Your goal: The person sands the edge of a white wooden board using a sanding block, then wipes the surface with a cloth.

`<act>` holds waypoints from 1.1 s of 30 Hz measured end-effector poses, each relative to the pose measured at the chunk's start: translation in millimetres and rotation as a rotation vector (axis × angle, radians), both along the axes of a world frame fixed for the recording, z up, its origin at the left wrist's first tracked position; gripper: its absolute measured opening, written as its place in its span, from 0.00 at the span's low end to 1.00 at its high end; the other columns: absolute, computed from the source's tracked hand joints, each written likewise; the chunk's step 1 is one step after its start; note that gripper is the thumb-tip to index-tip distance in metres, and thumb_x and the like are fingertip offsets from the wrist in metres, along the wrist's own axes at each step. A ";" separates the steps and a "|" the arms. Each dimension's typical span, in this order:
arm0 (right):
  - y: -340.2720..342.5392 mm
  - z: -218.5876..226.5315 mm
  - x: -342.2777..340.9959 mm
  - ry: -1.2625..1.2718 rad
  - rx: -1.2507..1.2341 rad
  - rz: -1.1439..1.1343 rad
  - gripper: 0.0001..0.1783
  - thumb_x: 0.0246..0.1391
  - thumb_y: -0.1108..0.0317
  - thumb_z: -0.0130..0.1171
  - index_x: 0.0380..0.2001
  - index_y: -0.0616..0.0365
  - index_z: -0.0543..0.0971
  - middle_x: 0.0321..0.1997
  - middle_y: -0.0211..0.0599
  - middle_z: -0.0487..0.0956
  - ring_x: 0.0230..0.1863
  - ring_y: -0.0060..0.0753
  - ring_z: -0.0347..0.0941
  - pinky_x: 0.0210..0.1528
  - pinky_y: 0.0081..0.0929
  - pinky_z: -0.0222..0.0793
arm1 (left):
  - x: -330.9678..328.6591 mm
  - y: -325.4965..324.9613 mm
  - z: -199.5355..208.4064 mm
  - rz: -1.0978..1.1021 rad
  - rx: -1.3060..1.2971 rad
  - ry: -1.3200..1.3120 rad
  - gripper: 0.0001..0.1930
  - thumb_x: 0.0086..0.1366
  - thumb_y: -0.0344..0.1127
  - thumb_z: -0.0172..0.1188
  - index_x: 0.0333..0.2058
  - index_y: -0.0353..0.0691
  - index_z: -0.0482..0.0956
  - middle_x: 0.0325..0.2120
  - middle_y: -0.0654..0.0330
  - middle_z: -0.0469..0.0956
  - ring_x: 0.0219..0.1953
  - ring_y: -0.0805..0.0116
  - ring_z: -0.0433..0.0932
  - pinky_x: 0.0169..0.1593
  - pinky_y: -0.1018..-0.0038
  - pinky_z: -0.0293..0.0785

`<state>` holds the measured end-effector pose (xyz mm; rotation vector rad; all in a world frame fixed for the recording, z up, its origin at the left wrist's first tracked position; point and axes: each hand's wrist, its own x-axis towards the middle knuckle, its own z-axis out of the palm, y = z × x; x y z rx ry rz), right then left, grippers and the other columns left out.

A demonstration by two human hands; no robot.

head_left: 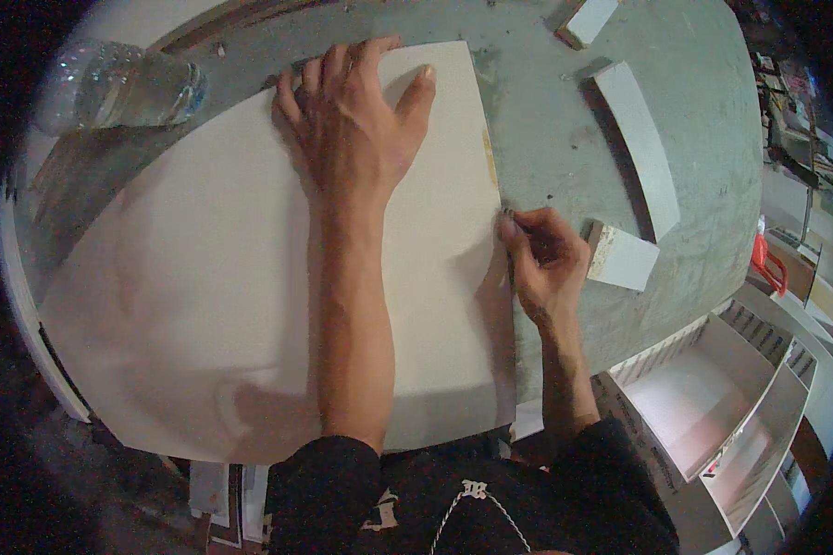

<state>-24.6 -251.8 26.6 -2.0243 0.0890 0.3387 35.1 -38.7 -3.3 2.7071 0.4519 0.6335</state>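
White board [213, 305] is lying flat on the grey-green table [703, 139], taking up the left and middle of the view, its near edge reaching toward the person's body. Left hand [356, 120] is resting palm-down near the board's far edge, fingers spreading wide, holding nothing up. Right hand [546, 250] is sitting at the board's right edge, fingers curling in, thumb and forefinger closing to a narrow pinch; can't tell if they're gripping the edge or something small. Brownish-yellow mark [491, 157] is showing on that edge, above the right hand. Short white block [627, 259] is lying just beside the right hand; long white strip [634, 148] is lying beyond it, and another white block [590, 20] is sitting near the far side, getting cut off by the frame top. Clear bottle [120, 88] is standing or lying at far left, fisheye bending it too much to say. White open boxes [690, 398] are sitting at lower right, off the table. Red item [768, 265] is showing at the right, too small to identify. Shelf clutter [791, 120] behind it is blurring into the dark rim. Left forearm is hiding a strip of the board.
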 end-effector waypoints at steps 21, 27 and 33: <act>23.9 -6.7 48.3 -0.008 -0.094 0.011 0.10 0.56 0.73 0.63 0.25 0.63 0.72 0.21 0.26 0.74 0.26 0.12 0.68 0.28 0.15 0.64 | 44.2 -0.4 14.6 0.158 -0.514 0.109 0.16 0.63 0.42 0.62 0.29 0.31 0.79 0.22 0.51 0.80 0.26 0.59 0.80 0.34 0.66 0.74; 8.5 -8.0 12.9 0.012 -0.144 0.033 0.11 0.55 0.73 0.65 0.26 0.62 0.72 0.24 0.25 0.74 0.26 0.11 0.66 0.26 0.14 0.62 | 39.9 3.9 21.1 0.207 -0.542 0.168 0.15 0.62 0.42 0.62 0.29 0.33 0.80 0.24 0.52 0.82 0.27 0.60 0.82 0.33 0.66 0.75; 25.1 -10.6 33.6 -0.089 -0.128 0.030 0.11 0.56 0.76 0.61 0.24 0.60 0.70 0.22 0.21 0.68 0.24 0.10 0.60 0.26 0.13 0.58 | 42.9 4.6 20.7 0.147 -0.575 0.126 0.13 0.63 0.41 0.62 0.31 0.34 0.81 0.25 0.53 0.83 0.27 0.59 0.82 0.34 0.66 0.76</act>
